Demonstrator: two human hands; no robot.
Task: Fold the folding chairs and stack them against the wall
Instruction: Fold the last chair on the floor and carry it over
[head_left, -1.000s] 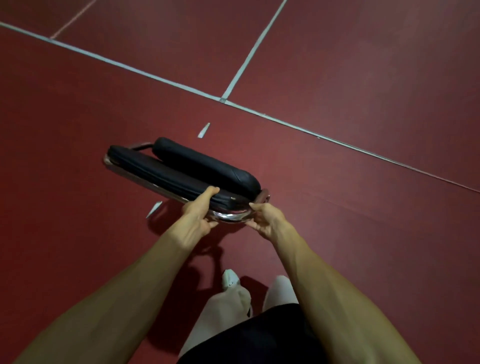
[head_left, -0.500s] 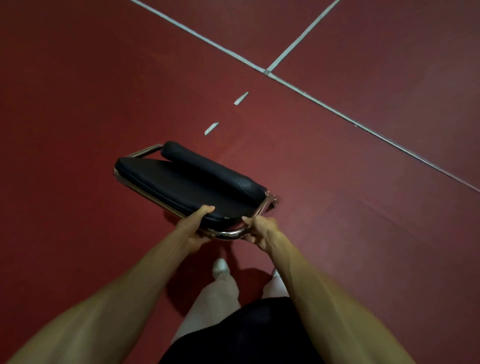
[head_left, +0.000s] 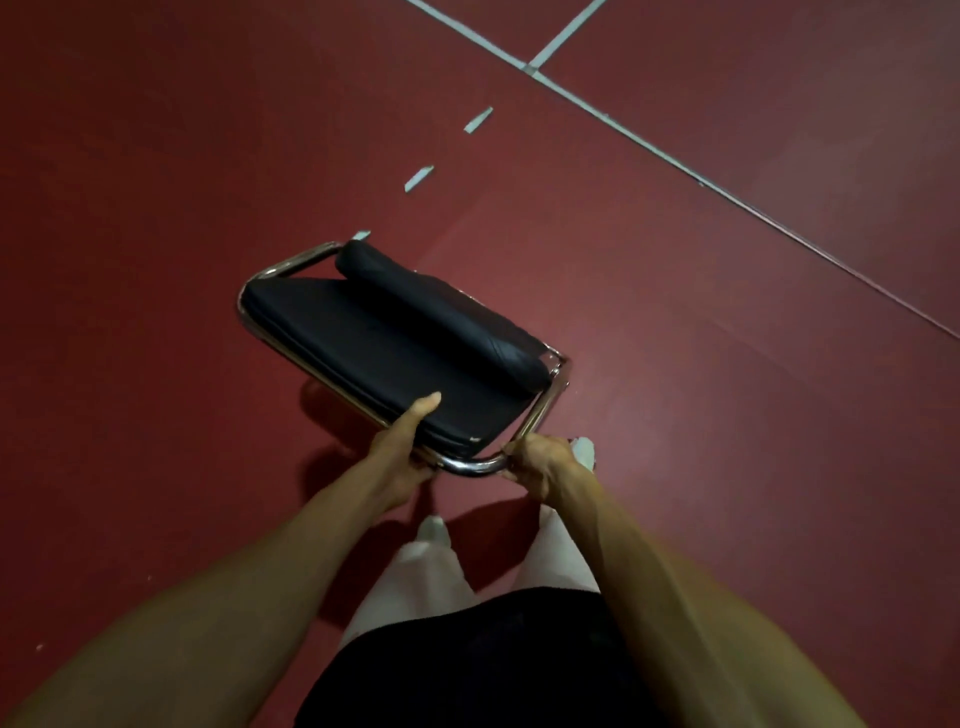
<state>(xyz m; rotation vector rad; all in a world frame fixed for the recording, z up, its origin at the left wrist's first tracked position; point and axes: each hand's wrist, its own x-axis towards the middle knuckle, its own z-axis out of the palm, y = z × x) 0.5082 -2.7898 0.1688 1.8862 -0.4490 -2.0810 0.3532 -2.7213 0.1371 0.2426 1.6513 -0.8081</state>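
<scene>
Fingers of the left hand (head_left: 397, 457) curl under the near edge of the folding chair (head_left: 395, 343), and the thumb lies flat on top of the black seat cushion (head_left: 363, 348). How the curled fingers sit beneath cannot be seen. The right hand (head_left: 540, 462) wraps its fingers tight round the chrome frame (head_left: 470, 466) at the chair's near right corner, where the tube bends.

Between the two hands the chair is folded flat, with the rolled backrest pad (head_left: 441, 314) lying along the far side of the cushion. It tilts, with its far left corner lower in the view. Its legs are hidden below the seat, so whether any part touches the floor (head_left: 156, 234) cannot be told. A dark shadow (head_left: 332, 462) falls on the floor under its near edge.

Dark red floor lies open on every side of the chair. A long pale line (head_left: 675, 161) runs slantwise across the far right, and a second line meets it near the top edge. Three short tape marks (head_left: 418, 178) sit in a row beyond the chair's far corner, the nearest of them just beside the frame.

Close to the person, two white shoes (head_left: 431, 527) and pale trousers (head_left: 415, 582) show below the hands, one shoe just beside the right hand in the view.
</scene>
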